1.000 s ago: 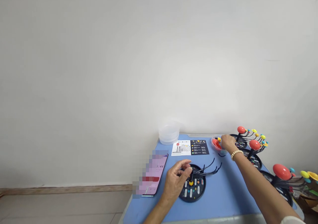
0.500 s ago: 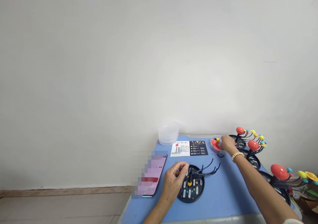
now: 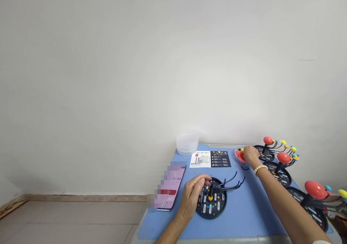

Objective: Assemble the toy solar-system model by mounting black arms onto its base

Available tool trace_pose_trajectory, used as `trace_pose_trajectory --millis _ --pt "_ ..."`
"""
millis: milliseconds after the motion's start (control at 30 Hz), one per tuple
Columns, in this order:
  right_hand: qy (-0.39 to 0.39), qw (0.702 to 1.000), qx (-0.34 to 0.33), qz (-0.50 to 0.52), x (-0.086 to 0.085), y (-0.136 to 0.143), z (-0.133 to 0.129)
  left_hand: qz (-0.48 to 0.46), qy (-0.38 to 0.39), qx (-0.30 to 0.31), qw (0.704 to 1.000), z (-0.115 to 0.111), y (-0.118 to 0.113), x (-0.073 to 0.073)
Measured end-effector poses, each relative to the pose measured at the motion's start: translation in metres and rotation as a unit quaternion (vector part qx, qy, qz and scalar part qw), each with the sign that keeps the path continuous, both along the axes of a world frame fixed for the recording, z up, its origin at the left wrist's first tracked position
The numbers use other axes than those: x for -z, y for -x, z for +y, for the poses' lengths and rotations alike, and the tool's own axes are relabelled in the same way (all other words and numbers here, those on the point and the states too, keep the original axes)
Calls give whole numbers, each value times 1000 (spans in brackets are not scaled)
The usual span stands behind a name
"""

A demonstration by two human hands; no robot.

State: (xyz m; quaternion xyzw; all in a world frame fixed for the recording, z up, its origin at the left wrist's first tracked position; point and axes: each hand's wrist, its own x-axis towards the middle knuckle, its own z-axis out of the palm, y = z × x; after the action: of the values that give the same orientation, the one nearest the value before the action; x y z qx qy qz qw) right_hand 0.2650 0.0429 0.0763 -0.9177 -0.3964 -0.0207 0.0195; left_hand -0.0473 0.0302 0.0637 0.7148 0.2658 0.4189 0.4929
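A round black base (image 3: pixel 211 206) printed with small planets lies on the blue table. From its upright post, several thin curved black arms (image 3: pixel 230 187) fan out to the right. My left hand (image 3: pixel 193 193) is at the left side of this base, fingers stretched loosely towards the post with nothing visible in them. Farther back, my right hand (image 3: pixel 251 155) reaches down at the right side of a small clear bowl (image 3: pixel 236 157) holding red and yellow plastic parts. Its fingertips are hidden. One loose curved black arm (image 3: pixel 245 169) lies just below that hand.
Three solar system models with red balls (image 3: pixel 283 158) line the table's right side, under and beyond my right forearm. A printed instruction sheet (image 3: pixel 200 161) lies behind the base. Clear round tubs (image 3: pixel 187 144) stand at the back left, and a phone (image 3: pixel 170 190) lies at the left edge.
My left hand's fingers have loosened and straightened near the post. My right hand has stayed at the bowl, dipping slightly closer over it. The whole view has shifted a little.
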Motion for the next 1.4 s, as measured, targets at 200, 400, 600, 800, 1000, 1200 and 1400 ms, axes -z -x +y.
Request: trace_pose_trajectory --millis 200,400,600,800,1000,1200,1400 --pt "-17 999 26 30 -14 5 -6 18 -22 27 999 -1 -2 0" --pt "-147 989 -32 -11 -49 29 -53 -3 -32 8 999 2 -11 9" --pt "-430 808 -401 39 -27 126 -115 -15 -34 6 999 3 -12 13" --pt "-418 809 -397 -114 4 179 -107 -13 -30 12 999 1 -11 9" --pt "-366 841 -382 -116 11 175 -101 -11 -10 17 1000 -1 -11 8" --pt "-333 853 -382 -123 13 175 -101 -20 -9 26 999 -2 -10 6" --pt "-320 859 -375 -140 12 177 -99 -26 -3 32 999 -1 -9 5"
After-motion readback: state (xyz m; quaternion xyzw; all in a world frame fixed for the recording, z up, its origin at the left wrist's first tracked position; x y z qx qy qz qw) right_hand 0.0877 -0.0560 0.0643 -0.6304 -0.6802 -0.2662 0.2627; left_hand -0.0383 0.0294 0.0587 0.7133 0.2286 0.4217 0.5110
